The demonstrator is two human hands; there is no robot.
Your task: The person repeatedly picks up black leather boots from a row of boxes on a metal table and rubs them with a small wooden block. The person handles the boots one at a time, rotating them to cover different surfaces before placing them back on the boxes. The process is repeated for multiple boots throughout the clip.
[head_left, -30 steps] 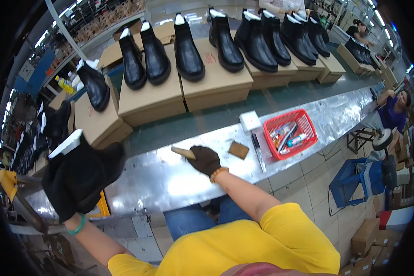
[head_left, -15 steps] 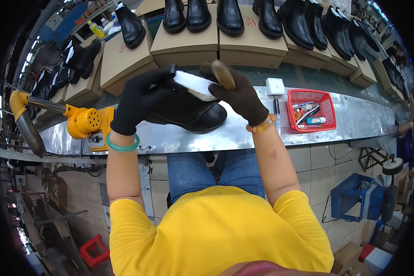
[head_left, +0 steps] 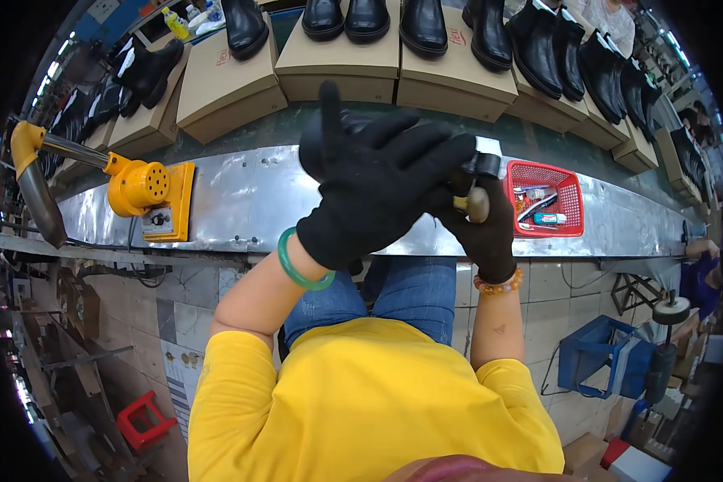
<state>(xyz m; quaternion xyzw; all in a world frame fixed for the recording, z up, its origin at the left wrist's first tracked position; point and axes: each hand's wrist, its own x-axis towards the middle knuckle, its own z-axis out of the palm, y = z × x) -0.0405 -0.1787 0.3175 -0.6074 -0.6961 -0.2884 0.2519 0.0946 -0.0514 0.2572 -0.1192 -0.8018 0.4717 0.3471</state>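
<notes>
My left hand (head_left: 377,181), in a black glove, is stretched out with its fingers spread, thumb pointing up and fingertips reaching toward my right hand. Partly hidden behind it is a black boot (head_left: 309,151), whose rounded end shows beside the thumb. My right hand (head_left: 486,229), in a dark brown glove, is closed around a tool with a rounded wooden handle (head_left: 478,206); its working end is hidden. Whether the right hand also grips the boot cannot be made out. Both hands are above the metal bench (head_left: 249,193).
A red basket (head_left: 578,201) with tubes and small tools stands right of my right hand, beside a white block (head_left: 488,146). A yellow machine (head_left: 140,189) is at the left. Beyond the bench, black boots (head_left: 424,28) stand on cardboard boxes (head_left: 337,60).
My left hand has moved right and turned, its fingers now spread across the boot. My right hand has moved right and lower with the wooden-handled tool. The white lining is out of sight.
</notes>
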